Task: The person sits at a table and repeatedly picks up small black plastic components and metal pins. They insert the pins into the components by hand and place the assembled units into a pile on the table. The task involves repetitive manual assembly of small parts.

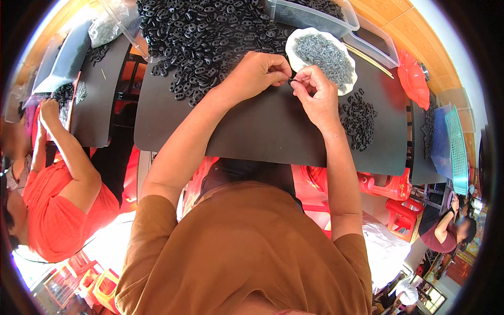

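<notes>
Above the dark table my left hand (258,75) and my right hand (316,95) meet, fingertips pinched together on a small black piece (290,80). Most of that piece is hidden by the fingers. A large heap of black oval plastic pieces with two holes (194,42) spreads over the table beyond my left hand. Just past my right hand stands a white scalloped bowl (353,79) full of small clear grey parts (323,52). To the right of my right wrist lies a smaller pile of black pieces (358,121).
Clear plastic bins (315,16) stand at the table's far edge, beside a red scalloped dish (413,79). A turquoise basket (459,149) is at the far right. A person in a red shirt (73,210) works at the left table. Red stools (403,215) stand below.
</notes>
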Motion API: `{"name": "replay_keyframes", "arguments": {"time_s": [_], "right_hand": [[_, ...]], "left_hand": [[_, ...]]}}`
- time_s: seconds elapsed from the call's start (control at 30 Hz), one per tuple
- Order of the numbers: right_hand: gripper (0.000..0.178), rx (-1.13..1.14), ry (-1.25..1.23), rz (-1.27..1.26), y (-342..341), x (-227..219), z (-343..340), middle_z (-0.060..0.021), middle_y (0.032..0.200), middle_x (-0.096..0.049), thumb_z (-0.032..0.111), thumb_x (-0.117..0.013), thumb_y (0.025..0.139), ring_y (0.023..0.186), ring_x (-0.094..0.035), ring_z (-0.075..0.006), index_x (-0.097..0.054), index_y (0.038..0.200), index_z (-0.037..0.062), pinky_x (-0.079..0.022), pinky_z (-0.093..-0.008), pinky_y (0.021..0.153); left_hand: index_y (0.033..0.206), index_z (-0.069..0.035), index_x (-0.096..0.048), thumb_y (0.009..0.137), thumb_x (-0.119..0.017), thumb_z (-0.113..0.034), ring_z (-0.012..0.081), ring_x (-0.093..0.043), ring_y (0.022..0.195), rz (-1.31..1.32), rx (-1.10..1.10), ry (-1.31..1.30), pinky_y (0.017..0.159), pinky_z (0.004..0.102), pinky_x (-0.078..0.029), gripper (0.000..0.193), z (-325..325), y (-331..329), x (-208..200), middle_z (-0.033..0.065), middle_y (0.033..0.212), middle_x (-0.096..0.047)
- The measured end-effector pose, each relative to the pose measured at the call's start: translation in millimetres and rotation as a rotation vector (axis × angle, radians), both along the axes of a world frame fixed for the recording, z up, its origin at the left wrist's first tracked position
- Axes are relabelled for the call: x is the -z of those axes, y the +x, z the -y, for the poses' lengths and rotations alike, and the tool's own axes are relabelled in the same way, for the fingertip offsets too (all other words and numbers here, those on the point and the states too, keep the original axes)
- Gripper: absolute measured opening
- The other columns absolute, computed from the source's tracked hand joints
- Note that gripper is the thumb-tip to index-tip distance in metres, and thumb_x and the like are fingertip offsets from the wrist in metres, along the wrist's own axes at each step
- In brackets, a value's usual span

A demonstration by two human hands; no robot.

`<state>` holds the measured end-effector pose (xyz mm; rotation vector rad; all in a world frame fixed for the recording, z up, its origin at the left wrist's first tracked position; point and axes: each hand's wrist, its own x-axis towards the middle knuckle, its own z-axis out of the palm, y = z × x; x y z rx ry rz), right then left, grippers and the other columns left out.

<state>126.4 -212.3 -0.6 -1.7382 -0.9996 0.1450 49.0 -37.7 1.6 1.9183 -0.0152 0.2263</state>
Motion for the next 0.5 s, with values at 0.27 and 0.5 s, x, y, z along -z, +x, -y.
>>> {"name": "replay_keyframes", "arguments": {"time_s": [0.27,0.5], "right_hand": [[0.016,0.019,-0.005,0.009,1.1,2.8,-0.3,-0.0038,0.074,-0.065,-0.005,-0.068,0.078,0.061,-0.061,-0.007,-0.058,0.088,0.0023,-0.047,-0.0212,0.055],[0.016,0.025,0.003,0.021,0.9,2.5,-0.4,-0.0046,0.075,-0.066,-0.006,-0.068,0.078,0.062,-0.061,-0.0077,-0.058,0.088,0.0017,-0.047,-0.022,0.055]], "left_hand": [[0.087,-0.001,-0.068,0.083,-0.065,-0.005,0.0069,-0.061,0.071,-0.026,-0.005,-0.111,0.066,0.0221,-0.049,0.007,0.2,1.1,3.3,0.0018,0.077,-0.067],[0.088,0.0,-0.068,0.083,-0.065,-0.004,0.0067,-0.06,0.071,-0.047,0.023,-0.162,0.066,0.0219,-0.049,0.007,0.8,1.7,4.2,0.0015,0.077,-0.066]]}}
